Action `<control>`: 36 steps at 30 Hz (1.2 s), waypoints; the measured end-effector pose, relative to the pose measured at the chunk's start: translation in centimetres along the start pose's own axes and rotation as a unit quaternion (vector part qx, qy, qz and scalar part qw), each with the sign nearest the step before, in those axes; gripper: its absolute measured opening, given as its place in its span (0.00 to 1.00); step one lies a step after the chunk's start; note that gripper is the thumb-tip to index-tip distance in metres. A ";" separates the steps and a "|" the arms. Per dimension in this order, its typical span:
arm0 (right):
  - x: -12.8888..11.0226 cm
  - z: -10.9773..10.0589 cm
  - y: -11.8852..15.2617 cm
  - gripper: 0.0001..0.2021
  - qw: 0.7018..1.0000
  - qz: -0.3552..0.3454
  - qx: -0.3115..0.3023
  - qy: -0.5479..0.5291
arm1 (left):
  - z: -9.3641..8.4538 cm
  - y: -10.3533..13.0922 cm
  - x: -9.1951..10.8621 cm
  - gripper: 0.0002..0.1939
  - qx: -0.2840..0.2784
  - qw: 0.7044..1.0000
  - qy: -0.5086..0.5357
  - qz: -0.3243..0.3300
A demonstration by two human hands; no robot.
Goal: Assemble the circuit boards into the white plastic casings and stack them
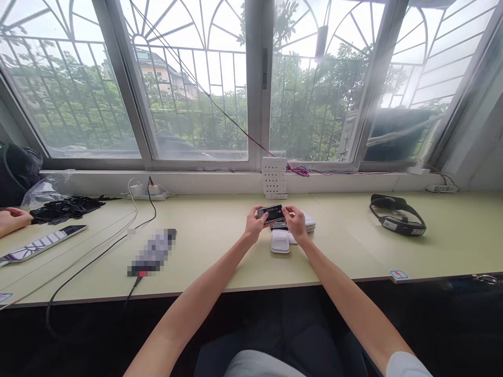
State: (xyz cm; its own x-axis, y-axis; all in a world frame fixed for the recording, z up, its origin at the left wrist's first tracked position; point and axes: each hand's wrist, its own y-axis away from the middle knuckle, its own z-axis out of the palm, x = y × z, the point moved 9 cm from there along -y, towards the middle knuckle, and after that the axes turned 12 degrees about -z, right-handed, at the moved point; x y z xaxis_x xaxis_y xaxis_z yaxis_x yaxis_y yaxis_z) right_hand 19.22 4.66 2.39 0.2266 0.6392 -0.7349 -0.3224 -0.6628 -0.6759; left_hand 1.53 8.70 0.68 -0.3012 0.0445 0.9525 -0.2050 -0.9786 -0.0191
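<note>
Above the pale table, a flat black battery with "3000mAh" printed on it is held up in front of me. My left hand grips its left end, the thumb lying on the near face. Closed on the right end is my right hand, fingertips at the edge. Just below the hands, a small white rounded case lies on the table. A stack of white flat pieces sits partly hidden behind my right hand. Under the battery, a dark flat piece shows only in part.
A black head-strap device lies to the right. On the left are a blurred-out object with a cable, a phone, black strips and another person's hand. A white patterned box stands by the window.
</note>
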 end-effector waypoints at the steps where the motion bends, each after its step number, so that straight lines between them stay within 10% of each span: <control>1: 0.2 -0.1 0.0 0.16 1.000 0.001 0.002 0.003 | -0.1 0.0 0.0 0.16 0.000 1.000 0.007 -0.001; 15: 2.4 3.1 1.4 0.27 0.962 0.183 -0.093 -0.179 | 0.3 0.0 0.0 0.17 -0.027 0.999 0.041 -0.016; 36: 1.8 3.1 1.5 0.28 0.959 0.167 -0.134 -0.183 | 0.6 0.3 0.1 0.12 -0.040 0.999 0.002 -0.007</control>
State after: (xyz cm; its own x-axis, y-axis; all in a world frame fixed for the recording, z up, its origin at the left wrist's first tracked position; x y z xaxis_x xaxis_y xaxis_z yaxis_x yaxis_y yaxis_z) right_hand 16.29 6.08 0.25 -0.2019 0.4355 -0.8772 -0.0609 -0.8995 -0.4326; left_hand 1.97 8.32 0.91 -0.3009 0.0581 0.9519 -0.2832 -0.9586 -0.0311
